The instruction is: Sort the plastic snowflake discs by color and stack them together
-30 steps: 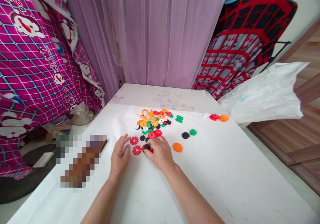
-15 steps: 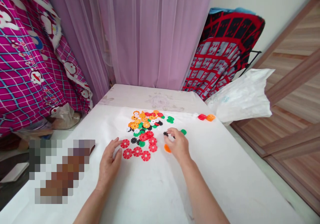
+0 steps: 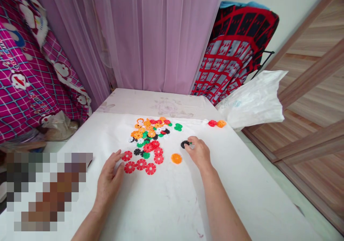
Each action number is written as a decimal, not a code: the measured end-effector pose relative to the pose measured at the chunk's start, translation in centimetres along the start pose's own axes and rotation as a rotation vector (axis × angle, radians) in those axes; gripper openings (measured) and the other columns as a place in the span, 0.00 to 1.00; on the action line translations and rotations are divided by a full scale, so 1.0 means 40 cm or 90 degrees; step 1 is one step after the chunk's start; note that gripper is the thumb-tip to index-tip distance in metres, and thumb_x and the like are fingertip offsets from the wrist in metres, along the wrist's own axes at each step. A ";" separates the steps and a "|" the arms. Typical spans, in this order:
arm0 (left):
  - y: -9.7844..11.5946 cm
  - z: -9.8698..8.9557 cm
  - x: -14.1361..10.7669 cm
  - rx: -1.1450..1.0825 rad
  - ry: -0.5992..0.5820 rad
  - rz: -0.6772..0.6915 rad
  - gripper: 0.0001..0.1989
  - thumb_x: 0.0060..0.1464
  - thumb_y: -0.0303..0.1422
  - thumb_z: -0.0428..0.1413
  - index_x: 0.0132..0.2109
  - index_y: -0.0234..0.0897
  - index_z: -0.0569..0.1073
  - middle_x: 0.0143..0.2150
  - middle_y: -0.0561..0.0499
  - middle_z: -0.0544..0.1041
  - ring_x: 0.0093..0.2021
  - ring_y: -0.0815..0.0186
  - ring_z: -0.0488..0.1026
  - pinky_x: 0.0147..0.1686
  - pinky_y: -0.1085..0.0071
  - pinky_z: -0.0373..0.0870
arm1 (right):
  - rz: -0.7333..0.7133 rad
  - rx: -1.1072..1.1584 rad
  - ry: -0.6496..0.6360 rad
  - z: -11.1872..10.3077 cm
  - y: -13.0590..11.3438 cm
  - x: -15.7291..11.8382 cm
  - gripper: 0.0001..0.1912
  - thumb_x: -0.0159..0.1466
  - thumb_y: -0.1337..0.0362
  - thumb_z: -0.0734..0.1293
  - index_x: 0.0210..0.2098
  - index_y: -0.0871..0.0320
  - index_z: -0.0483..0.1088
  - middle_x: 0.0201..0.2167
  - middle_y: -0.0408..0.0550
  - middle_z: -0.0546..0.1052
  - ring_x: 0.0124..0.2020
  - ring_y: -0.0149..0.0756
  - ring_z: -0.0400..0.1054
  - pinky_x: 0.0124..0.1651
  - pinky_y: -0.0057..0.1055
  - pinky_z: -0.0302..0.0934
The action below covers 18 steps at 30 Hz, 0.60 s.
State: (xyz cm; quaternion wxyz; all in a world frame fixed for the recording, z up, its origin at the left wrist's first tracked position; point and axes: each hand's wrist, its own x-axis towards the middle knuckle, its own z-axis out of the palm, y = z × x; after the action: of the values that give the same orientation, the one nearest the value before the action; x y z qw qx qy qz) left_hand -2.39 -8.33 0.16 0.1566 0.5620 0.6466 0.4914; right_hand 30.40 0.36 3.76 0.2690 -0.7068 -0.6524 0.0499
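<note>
Between the thumb and fingers of my right hand (image 3: 199, 152) is a black notched plastic disc (image 3: 185, 144), over the right side of the cloth. A sliver of green shows by those fingertips, mostly covered by the hand. Just left of this hand lies an orange notched disc (image 3: 176, 158). My left hand (image 3: 110, 171) rests with its fingers apart, its fingertips beside a red notched disc (image 3: 127, 156); I see nothing held in it. Several more red discs (image 3: 141, 164) form a loose group to its right. Behind them is a mixed pile of orange, white, green, black and red discs (image 3: 152, 133).
Joined green discs (image 3: 177, 127) lie right of the pile. White, red and orange pieces (image 3: 213, 123) stand near the table's far right edge. A white plastic bag (image 3: 255, 99) is beyond that corner. A blurred-out item (image 3: 57, 189) lies at left on the white cloth (image 3: 158, 205).
My right hand has moved slightly right with the black disc, which now shows more fully. The orange disc is uncovered, while the green one is mostly hidden. My left hand stays by the red discs.
</note>
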 end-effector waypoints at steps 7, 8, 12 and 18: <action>-0.001 0.001 0.001 -0.008 0.005 -0.008 0.17 0.57 0.43 0.51 0.50 0.44 0.74 0.60 0.47 0.73 0.65 0.55 0.63 0.65 0.52 0.57 | 0.044 -0.090 -0.022 -0.045 0.034 0.001 0.13 0.61 0.69 0.60 0.34 0.51 0.76 0.38 0.45 0.79 0.34 0.36 0.71 0.35 0.31 0.59; 0.000 0.001 0.001 -0.010 0.006 -0.008 0.17 0.57 0.43 0.51 0.50 0.44 0.75 0.60 0.47 0.73 0.65 0.55 0.63 0.65 0.52 0.57 | 0.049 -0.113 -0.041 -0.046 0.038 0.000 0.14 0.60 0.70 0.60 0.32 0.50 0.76 0.37 0.45 0.79 0.33 0.36 0.71 0.34 0.31 0.58; 0.006 -0.001 0.001 -0.016 0.011 -0.016 0.17 0.57 0.43 0.52 0.49 0.44 0.75 0.60 0.47 0.73 0.65 0.55 0.63 0.65 0.53 0.58 | 0.026 -0.154 -0.118 -0.034 0.035 -0.005 0.16 0.61 0.72 0.60 0.30 0.49 0.77 0.37 0.46 0.79 0.34 0.38 0.72 0.35 0.32 0.59; 0.005 -0.002 0.000 -0.019 0.014 -0.023 0.17 0.56 0.43 0.51 0.49 0.44 0.75 0.60 0.47 0.73 0.65 0.56 0.63 0.66 0.54 0.57 | 0.002 -0.177 -0.136 -0.008 0.017 -0.005 0.15 0.62 0.71 0.60 0.32 0.49 0.76 0.36 0.47 0.78 0.34 0.37 0.72 0.35 0.32 0.59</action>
State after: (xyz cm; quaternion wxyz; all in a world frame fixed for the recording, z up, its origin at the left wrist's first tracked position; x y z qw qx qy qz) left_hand -2.34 -8.41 0.37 0.1667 0.5426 0.6507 0.5044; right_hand 31.11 0.06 3.67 0.0979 -0.7290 -0.6766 0.0344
